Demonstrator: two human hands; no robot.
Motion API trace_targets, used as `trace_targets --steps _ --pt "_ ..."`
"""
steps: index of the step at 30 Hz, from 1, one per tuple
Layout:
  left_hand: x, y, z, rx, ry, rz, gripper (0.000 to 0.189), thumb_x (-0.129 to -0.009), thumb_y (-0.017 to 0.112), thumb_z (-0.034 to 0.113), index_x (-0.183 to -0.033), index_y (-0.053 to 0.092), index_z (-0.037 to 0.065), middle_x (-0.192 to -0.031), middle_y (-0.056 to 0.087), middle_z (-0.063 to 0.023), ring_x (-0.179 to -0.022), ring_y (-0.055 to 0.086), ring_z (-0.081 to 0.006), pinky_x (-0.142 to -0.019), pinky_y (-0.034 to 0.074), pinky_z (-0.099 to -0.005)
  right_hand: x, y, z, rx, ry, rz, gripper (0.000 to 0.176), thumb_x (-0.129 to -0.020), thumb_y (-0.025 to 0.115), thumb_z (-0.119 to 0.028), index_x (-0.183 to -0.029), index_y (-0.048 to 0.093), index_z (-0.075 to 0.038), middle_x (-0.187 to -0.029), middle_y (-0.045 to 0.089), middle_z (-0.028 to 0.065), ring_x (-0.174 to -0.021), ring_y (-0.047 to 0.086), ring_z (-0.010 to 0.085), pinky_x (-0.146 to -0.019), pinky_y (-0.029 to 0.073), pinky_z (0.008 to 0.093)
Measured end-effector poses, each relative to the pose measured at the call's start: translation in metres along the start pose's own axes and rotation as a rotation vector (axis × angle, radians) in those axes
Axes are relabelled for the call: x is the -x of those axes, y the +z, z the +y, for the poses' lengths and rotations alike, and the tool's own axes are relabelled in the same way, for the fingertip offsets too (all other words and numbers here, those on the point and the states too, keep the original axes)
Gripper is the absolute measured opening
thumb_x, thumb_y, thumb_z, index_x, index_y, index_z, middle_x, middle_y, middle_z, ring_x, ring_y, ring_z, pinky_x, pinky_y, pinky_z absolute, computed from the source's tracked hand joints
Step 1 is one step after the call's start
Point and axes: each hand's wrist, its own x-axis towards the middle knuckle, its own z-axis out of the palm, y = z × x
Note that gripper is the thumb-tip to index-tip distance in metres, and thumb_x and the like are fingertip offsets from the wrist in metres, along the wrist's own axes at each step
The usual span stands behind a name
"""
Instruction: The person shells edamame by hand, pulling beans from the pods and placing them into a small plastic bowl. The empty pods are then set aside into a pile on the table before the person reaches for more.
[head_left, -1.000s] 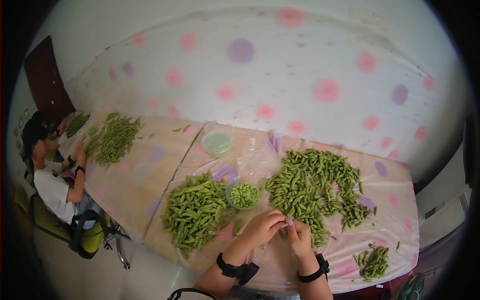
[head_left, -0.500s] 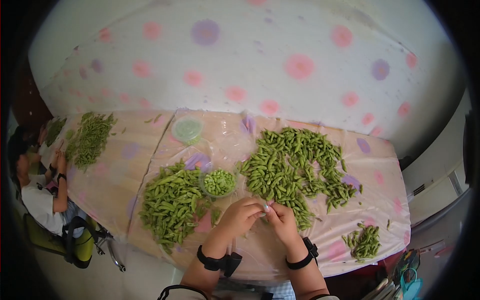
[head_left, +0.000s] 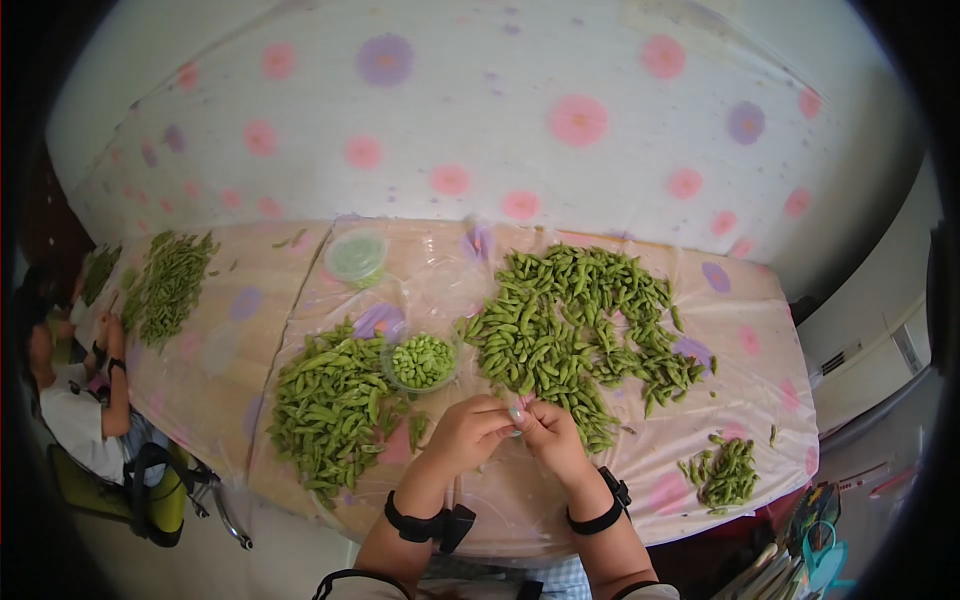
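My left hand (head_left: 466,434) and my right hand (head_left: 550,436) meet at the fingertips near the table's front edge, both with fingers pinched together. What lies between the fingertips is too small to make out. Just behind my left hand stands a clear round tub of shelled green beans (head_left: 422,362). A heap of green pods (head_left: 330,405) spreads to the left of the tub. The larger pile of pods (head_left: 540,330) lies to the right, reaching close to my right hand.
A lidded clear tub (head_left: 356,258) stands further back. A small pod pile (head_left: 728,472) lies at the right. On the left, a person (head_left: 75,400) sits on a green chair (head_left: 170,505) beside more pods (head_left: 168,290). A wall covered with flowered sheeting (head_left: 450,120) rises behind.
The view has shifted slightly, so the table and piles appear a little further left. Both my hands stay together at the fingertips, with slightly changed finger positions.
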Motion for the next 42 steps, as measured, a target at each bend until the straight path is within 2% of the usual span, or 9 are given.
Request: trace_targets --steps 10,15,21,26,28,33,36,38,42 --pt "-0.002 0.002 -0.002 -0.184 0.242 0.132 0.025 -0.061 0.066 -0.002 -0.084 0.066 0.005 -0.077 0.061 -0.0054 -0.065 0.058 -0.0246 -0.055 0.046 -0.0345 0.0 0.001 -0.005 -0.266 0.172 -0.023 0.037 -0.095 0.052 -0.034 -0.072 0.057 -0.005 -0.06 0.049 -0.0023 -0.048 0.042 0.0044 -0.046 0.033 0.019" --pt "-0.005 0.006 0.008 -0.11 0.165 0.179 0.025 -0.063 0.067 -0.004 -0.087 0.066 0.003 -0.078 0.06 -0.0066 -0.066 0.058 -0.0247 -0.056 0.046 -0.0322 0.0 0.003 0.003 -0.431 0.209 0.023 0.035 -0.095 0.051 -0.034 -0.075 0.057 -0.005 -0.059 0.049 -0.0019 -0.047 0.044 0.0051 -0.044 0.035 0.0198" --pt "-0.004 0.013 0.01 0.175 -0.096 0.206 0.008 -0.076 0.063 -0.001 -0.084 0.064 -0.001 -0.079 0.06 -0.0085 -0.07 0.058 -0.0206 -0.063 0.045 -0.029 0.002 0.008 0.015 -0.151 -0.106 0.158 0.034 -0.093 0.055 -0.032 -0.073 0.054 -0.005 -0.056 0.048 -0.0008 -0.048 0.047 0.0096 -0.045 0.036 0.0249" --pt "0.003 0.02 0.006 0.503 -0.284 0.209 0.015 -0.087 0.06 0.014 -0.083 0.062 0.0 -0.081 0.059 -0.0054 -0.073 0.056 -0.0163 -0.067 0.042 -0.0271 0.002 0.009 0.009 0.475 -0.59 0.271 0.031 -0.084 0.064 -0.023 -0.065 0.05 -0.004 -0.057 0.047 0.0095 -0.055 0.051 0.0286 -0.051 0.04 0.0361" --pt "0.006 0.02 0.003 1.004 -0.474 0.299 0.022 -0.09 0.06 0.027 -0.088 0.06 0.005 -0.084 0.055 -0.0023 -0.07 0.048 -0.0122 -0.065 0.038 -0.0239 0.0 0.008 0.007 0.525 -0.631 0.19 0.028 -0.082 0.066 -0.023 -0.066 0.051 -0.004 -0.058 0.048 0.0098 -0.055 0.051 0.0285 -0.051 0.04 0.0354" --pt "0.009 -0.006 -0.014 1.322 -0.393 0.38 0.026 -0.092 0.055 0.031 -0.093 0.059 0.005 -0.077 0.052 -0.0008 -0.063 0.042 -0.0095 -0.059 0.032 -0.0247 0.001 0.015 0.005 0.698 -0.607 0.03 0.022 -0.079 0.068 -0.024 -0.072 0.059 -0.005 -0.062 0.054 0.0088 -0.057 0.054 0.0306 -0.053 0.043 0.0371" --pt "0.004 -0.026 -0.003 1.424 -0.301 0.284 0.03 -0.089 0.059 0.031 -0.1 0.055 0.004 -0.063 0.043 0.0029 -0.055 0.035 -0.007 -0.055 0.028 -0.0232 -0.006 0.021 0.011 0.7 -0.41 0.026 0.018 -0.079 0.068 -0.022 -0.084 0.064 -0.004 -0.075 0.061 0.0109 -0.068 0.058 0.0316 -0.062 0.047 0.0374" --pt "0.005 -0.031 -0.001 1.421 -0.288 0.232 0.032 -0.088 0.06 0.032 -0.102 0.053 0.004 -0.063 0.044 0.0025 -0.052 0.034 -0.007 -0.053 0.027 -0.0233 -0.013 0.022 0.014 0.597 -0.676 -0.155 0.019 -0.081 0.065 -0.016 -0.096 0.063 -0.005 -0.092 0.063 0.0132 -0.081 0.059 0.0315 -0.073 0.048 0.038" --pt "0.008 -0.033 -0.006 1.243 -0.247 0.033 0.035 -0.089 0.059 0.033 -0.107 0.049 0.005 -0.064 0.052 -0.0015 -0.048 0.044 -0.0083 -0.047 0.03 -0.0213 -0.011 0.018 0.001 0.667 -0.743 -0.1 0.019 -0.085 0.059 -0.01 -0.102 0.061 -0.003 -0.103 0.061 0.0159 -0.087 0.058 0.0349 -0.082 0.045 0.0412"
